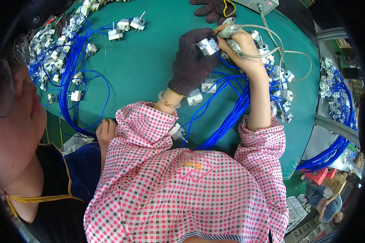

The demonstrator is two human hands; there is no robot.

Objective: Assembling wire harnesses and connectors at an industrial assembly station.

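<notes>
My left hand (193, 58), in a dark brown knitted glove, grips a small white-and-grey electrical block (207, 47) with a blue wire. Close beside it, my bare right hand (244, 50) is closed around tape-wrapped test probes (228, 30) with pale cables. The upper ends of the probes are near the block; whether they touch it I cannot tell. Below both hands a thick bundle of blue wires (231, 117) runs toward my body. Similar white blocks lie on both sides of it, and one (177, 131) is next to my left sleeve.
A white box (257, 4) with a cable stands on the green table (142, 73) at the far right, near another brown glove (211, 10). Another wired pile (56, 52) lies at the left, beside a co-worker (24, 105). More blue wires (336, 137) hang beyond the right edge.
</notes>
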